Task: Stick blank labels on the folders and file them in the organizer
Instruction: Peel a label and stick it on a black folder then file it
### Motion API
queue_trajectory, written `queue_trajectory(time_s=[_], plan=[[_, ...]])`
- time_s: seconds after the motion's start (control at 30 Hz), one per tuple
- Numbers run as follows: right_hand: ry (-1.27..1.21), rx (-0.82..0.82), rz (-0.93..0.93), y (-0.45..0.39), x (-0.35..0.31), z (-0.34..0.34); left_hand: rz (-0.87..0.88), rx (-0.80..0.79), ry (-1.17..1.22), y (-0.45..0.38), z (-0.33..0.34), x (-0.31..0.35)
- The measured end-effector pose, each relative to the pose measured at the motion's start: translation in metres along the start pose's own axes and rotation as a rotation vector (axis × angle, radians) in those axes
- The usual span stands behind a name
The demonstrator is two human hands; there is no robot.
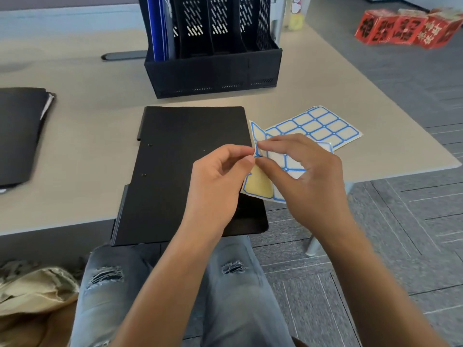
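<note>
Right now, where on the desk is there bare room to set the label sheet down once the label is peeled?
Bare desk lies between the left folder and the centre folder, and beside the organizer at left. It is crowded at right: both hands work a label sheet over another sheet near the desk's corner.

- Organizer (213,68) stands at 12 o'clock on the counter (82,146); blue files (157,26) fill its leftmost slot, the other slots are open from above.
- Bare counter lies between organizer and folder (180,159).
- Another folder (20,131) blocks 9 o'clock; a clear lane runs between the two folders.
- Label sheet (318,126) covers counter at 2 o'clock.
</note>
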State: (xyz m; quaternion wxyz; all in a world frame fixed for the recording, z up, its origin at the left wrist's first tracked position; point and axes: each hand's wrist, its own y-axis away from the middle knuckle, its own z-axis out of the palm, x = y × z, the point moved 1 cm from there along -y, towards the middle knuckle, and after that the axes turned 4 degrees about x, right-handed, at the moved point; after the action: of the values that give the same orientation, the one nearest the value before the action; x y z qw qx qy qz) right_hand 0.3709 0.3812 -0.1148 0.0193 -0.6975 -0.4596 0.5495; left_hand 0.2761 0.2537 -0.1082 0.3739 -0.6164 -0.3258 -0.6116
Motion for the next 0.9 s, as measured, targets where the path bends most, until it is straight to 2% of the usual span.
queue_trajectory(time_s=[0.2,0.6,0.9], plan=[[0.044,-0.03,0.051,-0.005,-0.001,0.0,0.052,-0.022,-0.042,-0.006,-0.004,-0.003],[0.102,-0.044,-0.075,-0.008,0.009,0.002,0.133,-0.078,-0.147,-0.013,-0.011,-0.006],[0.091,-0.08,-0.072,-0.006,0.009,0.003,0.161,-0.082,-0.246,-0.015,-0.013,-0.007]])
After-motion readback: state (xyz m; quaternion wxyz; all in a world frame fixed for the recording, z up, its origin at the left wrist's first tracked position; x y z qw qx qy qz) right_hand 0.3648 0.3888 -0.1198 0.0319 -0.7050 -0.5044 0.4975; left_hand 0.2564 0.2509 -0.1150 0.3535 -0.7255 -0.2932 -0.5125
